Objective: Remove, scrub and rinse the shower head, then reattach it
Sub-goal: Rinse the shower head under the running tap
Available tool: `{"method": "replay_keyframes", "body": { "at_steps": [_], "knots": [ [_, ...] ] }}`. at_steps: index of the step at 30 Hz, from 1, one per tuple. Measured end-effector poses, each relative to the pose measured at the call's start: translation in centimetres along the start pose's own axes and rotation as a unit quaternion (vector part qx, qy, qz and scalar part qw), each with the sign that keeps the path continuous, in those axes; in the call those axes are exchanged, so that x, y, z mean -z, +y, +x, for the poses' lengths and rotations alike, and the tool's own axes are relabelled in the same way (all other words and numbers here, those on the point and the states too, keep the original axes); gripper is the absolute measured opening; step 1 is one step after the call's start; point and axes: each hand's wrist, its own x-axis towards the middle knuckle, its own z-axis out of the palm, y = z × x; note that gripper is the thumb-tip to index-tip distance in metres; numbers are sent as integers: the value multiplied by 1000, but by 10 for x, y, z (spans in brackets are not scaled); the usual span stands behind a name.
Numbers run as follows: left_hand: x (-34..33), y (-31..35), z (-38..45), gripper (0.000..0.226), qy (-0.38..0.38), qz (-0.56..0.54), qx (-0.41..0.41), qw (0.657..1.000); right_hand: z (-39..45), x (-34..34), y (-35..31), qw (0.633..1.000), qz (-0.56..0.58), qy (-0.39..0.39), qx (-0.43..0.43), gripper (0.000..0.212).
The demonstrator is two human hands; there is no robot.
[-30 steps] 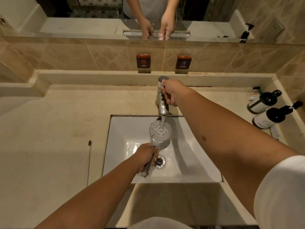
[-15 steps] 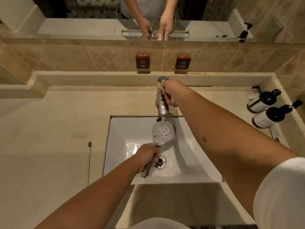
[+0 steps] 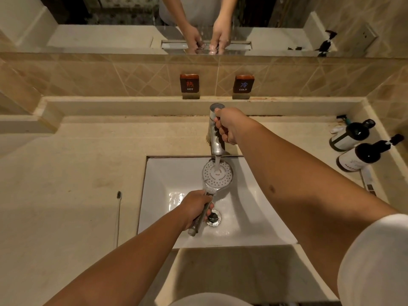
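Note:
The chrome shower head [image 3: 217, 174] faces up over the white sink [image 3: 254, 208], its round white nozzle plate right under the tap. My left hand [image 3: 194, 208] grips its handle, whose end sticks out below my fist. A stream of water falls from the chrome faucet [image 3: 215, 140] onto the plate and runs off toward the handle. My right hand [image 3: 228, 124] is wrapped around the faucet's lever at the back of the sink.
A toothbrush [image 3: 119, 215] lies on the beige counter left of the sink. Two dark pump bottles [image 3: 351, 134] [image 3: 364, 154] stand at the right wall, with a razor and small items behind them. HOT and COLD signs [image 3: 189, 83] [image 3: 243, 84] hang under the mirror.
The shower head has shifted slightly back and right, so the stream now lands nearer the middle of the plate. My right hand stays on the faucet lever.

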Motion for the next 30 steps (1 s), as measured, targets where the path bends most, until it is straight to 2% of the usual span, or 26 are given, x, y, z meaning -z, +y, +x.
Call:
{"method": "replay_keyframes", "body": {
  "at_steps": [8, 10, 12, 14, 18, 27, 30],
  "knots": [
    [0, 2, 5, 21, 7, 2, 6, 1000, 3, 2, -3, 1000, 0, -8, -4, 40],
    [0, 2, 6, 21, 8, 6, 7, 1000, 6, 3, -2, 1000, 12, -13, -3, 38],
    [1, 3, 6, 18, 7, 7, 6, 1000, 14, 1, 1, 998, 46, -28, 34, 30],
    [3, 3, 6, 16, 7, 8, 4, 1000, 23, -4, 9, 995, 26, -9, 98, 23],
    [6, 5, 5, 16, 15, -9, 4, 1000, 36, -13, 30, 986, 17, 42, 159, 34],
    [1, 11, 1, 13, 21, 25, -28, 999, 46, -21, 33, 985, 53, 52, 156, 44],
    [1, 11, 0, 13, 19, 23, -32, 999, 48, -26, 32, 983, 45, 70, 166, 36]
  ]
}}
